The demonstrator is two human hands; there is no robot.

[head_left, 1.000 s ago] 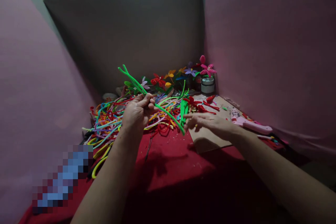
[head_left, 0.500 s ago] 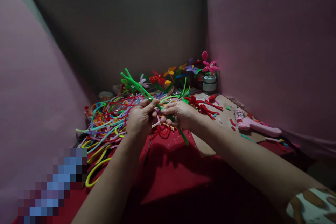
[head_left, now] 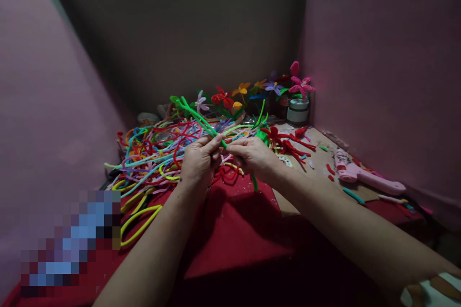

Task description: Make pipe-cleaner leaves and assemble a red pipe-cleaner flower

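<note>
Green pipe cleaners [head_left: 199,117] run slantwise through both my hands, their upper ends splayed out to the upper left. My left hand [head_left: 201,156] is closed, pinching them between thumb and fingers. Close beside it, my right hand [head_left: 252,156] is closed on the same green strands, fingertips near my left thumb. A green end hangs down below my right hand. How the strands cross inside the fingers is hidden. Behind my hands spreads a tangled heap of many-coloured pipe cleaners [head_left: 144,172].
A pink glue gun [head_left: 370,178] lies on a cardboard sheet [head_left: 317,146] at the right, near red pipe-cleaner pieces [head_left: 293,148]. Several fuzzy flowers, one a pink flower [head_left: 301,86], stand at the back by a jar [head_left: 297,111]. Yellow-handled scissors [head_left: 142,225] lie left on the red cloth [head_left: 234,249].
The view has shifted, so the table things sit further right. My right hand's fingers have closed in a tighter pinch, and the green end below it now hangs more steeply.
</note>
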